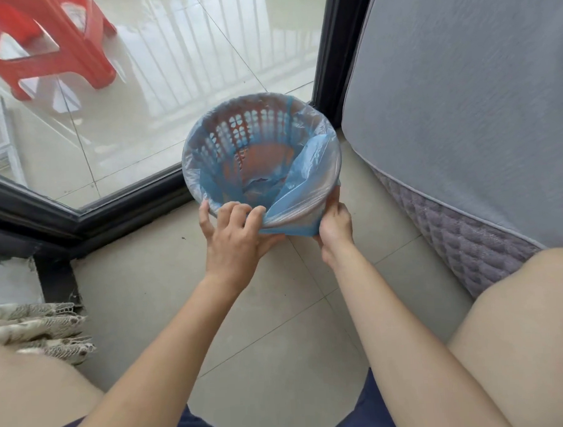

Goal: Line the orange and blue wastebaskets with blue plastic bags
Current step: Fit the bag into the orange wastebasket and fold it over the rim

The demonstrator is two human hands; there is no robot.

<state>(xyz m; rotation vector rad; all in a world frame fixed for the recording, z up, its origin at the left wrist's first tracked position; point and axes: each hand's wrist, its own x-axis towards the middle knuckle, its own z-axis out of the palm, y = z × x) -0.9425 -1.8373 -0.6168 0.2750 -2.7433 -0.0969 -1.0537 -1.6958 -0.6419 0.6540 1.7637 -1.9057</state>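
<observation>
A pale tiled floor (pixel 272 326) fills the middle of the view. On the right stands a bed (pixel 462 108) with a grey cover and a quilted purple-grey side. Glass panes (pixel 171 89) in a dark frame (pixel 340 33) close off the far side, and a red stool (pixel 56 45) stands beyond the glass at the upper left. A lacy cloth (pixel 43 327) lies at the left edge, and the person's bare knees show at the bottom corners.

The orange basket (pixel 258 154) sits in the corner where the frame meets the bed, just beside both. Its round mouth faces up and toward the person, so the axis from base to mouth runs almost along the line of sight and the slotted far wall and the base are both seen from inside. Whether its base rests on the floor I cannot tell.

A blue bag (pixel 300 167) lines the basket. It is folded over the rim all round, and a loose fold hangs slack inside on the right.

Both hands are at the near rim, close together. The left hand (pixel 236 241) has its fingers curled over the rim, pinching the bag's edge, with the thumb out along the rim. The right hand (pixel 335 225) grips the gathered bag at the near-right rim, thumb up against the outer wall.
</observation>
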